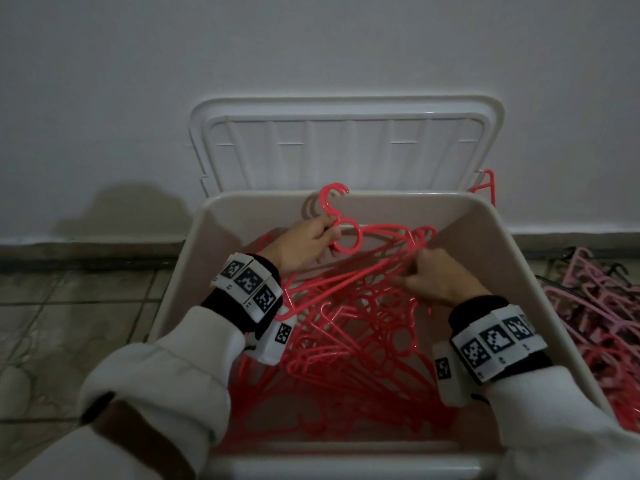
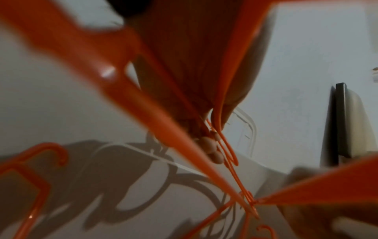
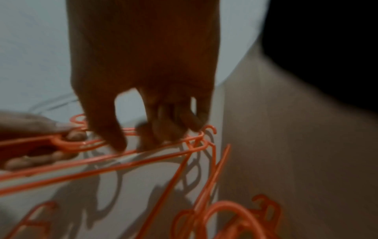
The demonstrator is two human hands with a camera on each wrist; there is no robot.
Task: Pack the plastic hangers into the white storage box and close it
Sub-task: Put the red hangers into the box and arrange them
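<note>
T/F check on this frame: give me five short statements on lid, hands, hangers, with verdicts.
1. The white storage box has its lid shut. False: the lid stands open against the wall.
2. The left hand grips a red hanger near its hook. True.
3. The right hand rests on the floor. False: it is inside the box, fingers on the hangers.
4. The box is empty. False: red hangers fill it.
5. Pink hangers lie outside, right of the box. True.

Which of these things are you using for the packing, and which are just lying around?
For the job:
red hangers
white storage box
its open lid
left hand, gripping a hanger
right hand, fingers on the hangers

Just lying about:
pink hangers on the floor
tiled floor
wall
</note>
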